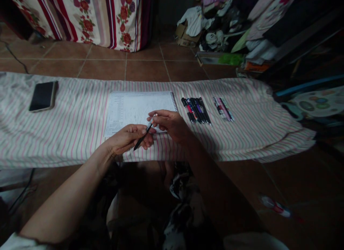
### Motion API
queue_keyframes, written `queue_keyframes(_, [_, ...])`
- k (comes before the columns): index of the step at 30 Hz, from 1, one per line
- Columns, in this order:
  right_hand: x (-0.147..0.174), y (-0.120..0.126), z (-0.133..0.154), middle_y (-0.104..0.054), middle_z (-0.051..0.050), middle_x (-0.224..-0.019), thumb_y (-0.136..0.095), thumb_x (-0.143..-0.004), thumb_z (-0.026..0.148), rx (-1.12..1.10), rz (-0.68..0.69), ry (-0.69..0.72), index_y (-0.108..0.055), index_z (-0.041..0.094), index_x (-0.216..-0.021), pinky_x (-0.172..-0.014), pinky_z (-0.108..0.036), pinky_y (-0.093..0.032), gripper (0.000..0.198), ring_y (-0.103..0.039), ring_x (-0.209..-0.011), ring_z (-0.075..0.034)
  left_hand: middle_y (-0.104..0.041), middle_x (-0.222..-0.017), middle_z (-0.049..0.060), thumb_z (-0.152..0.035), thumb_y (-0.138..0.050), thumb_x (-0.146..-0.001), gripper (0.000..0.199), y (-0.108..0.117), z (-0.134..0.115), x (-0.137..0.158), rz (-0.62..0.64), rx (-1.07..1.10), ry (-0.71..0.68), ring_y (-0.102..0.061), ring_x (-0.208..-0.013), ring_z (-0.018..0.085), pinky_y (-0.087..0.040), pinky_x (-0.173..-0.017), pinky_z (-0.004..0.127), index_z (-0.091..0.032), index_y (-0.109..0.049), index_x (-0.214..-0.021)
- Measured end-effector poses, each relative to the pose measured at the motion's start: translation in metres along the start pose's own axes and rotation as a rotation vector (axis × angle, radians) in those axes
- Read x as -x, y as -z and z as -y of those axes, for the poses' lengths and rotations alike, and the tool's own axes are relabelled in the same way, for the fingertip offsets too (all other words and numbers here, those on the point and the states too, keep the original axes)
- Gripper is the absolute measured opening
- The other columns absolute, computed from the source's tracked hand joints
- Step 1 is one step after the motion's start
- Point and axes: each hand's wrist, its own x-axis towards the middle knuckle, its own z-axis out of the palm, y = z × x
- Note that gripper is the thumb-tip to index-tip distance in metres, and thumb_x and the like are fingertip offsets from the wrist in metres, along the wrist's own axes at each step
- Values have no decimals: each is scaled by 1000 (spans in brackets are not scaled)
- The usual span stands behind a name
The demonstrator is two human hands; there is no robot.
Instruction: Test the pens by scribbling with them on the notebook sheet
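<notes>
A black pen (pixel 141 139) is held slantwise between my two hands, over the front edge of the cloth-covered table. My left hand (pixel 131 137) grips its dark barrel between thumb and fingers. At the pen's upper, silvery end, the fingertips of my right hand (pixel 169 122) are closed on it. Just behind the hands lies a spiral notebook (pixel 142 101), its page partly covered by them. To its right a row of several pens (pixel 196 110), mostly black, lies side by side. Farther right sits a smaller group of pens (pixel 223 109), pink and white among them.
A dark-screened phone (pixel 43 95) lies at the left on the striped cloth (pixel 77 117). Beyond the table, a floral curtain (pixel 91 20) hangs over the tiled floor. A cardboard box (pixel 186 36) and piled clothes stand at the back right, with a blue-edged chair (pixel 309 85) nearer.
</notes>
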Motion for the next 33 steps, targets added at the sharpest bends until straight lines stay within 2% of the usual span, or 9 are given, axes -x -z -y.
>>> queue_keyframes(4, [-1,-4,-2,-68,-5,-85,-62,-68,31,-43,-29,10,-64,14,-87,-51,-20,-39,25,-52,-59,-7,-64,-66,6,-27,-65,-75,22,1,2,-2,-50,-49,-44,-57,-54,11,-42,-51,22,-8,-65,-87])
queue_keyframes(7, [-3,-9,-4,-67,-3,-78,-64,-67,31,-61,-56,14,-64,13,-82,-54,-21,-42,23,-51,-55,-7,-63,-63,4,-27,-68,-72,22,-1,6,-4,-139,-66,-85,-54,-50,9,-39,-49,21,-8,-66,-83])
queue_keyframes(14, [-9,-17,-10,-61,3,-60,-64,-66,29,-52,-143,56,-63,16,-72,-50,-19,-41,14,-50,-50,-6,-57,-51,-1,-28,-64,-71,20,-11,11,-8,-394,-162,-177,-47,-43,7,-36,-45,19,-9,-64,-76])
queue_keyframes(19, [-11,-17,-10,-60,3,-60,-64,-65,29,-62,-139,33,-63,16,-72,-51,-20,-42,15,-53,-51,-7,-57,-50,0,-25,-61,-71,16,-12,9,-11,-411,-213,-162,-49,-42,8,-39,-47,21,-9,-62,-74])
queue_keyframes(24, [-13,-23,-13,-60,3,-59,-62,-66,28,-46,-216,33,-62,16,-72,-50,-19,-42,13,-54,-51,-8,-54,-48,-2,-24,-58,-71,13,-16,15,-15,-546,-198,-177,-50,-42,8,-39,-46,21,-11,-61,-74])
queue_keyframes(27, [-14,-27,-15,-57,4,-55,-59,-69,29,-1,-244,69,-61,17,-71,-48,-19,-40,12,-54,-49,-8,-52,-47,-4,-24,-54,-73,13,-16,20,-18,-608,-259,-211,-47,-40,7,-37,-44,20,-12,-61,-74])
queue_keyframes(30, [-15,-28,-14,-56,4,-54,-60,-69,29,-1,-261,78,-61,17,-72,-49,-19,-41,12,-54,-49,-8,-52,-48,-4,-24,-54,-73,14,-12,22,-19,-632,-374,-249,-45,-40,7,-36,-43,20,-12,-62,-74])
queue_keyframes(33, [-15,-26,-12,-61,2,-63,-63,-66,28,-61,-256,29,-62,16,-76,-52,-20,-43,16,-55,-51,-8,-53,-49,-3,-27,-56,-71,15,-10,21,-19,-606,-394,-272,-46,-41,7,-37,-45,20,-13,-62,-72])
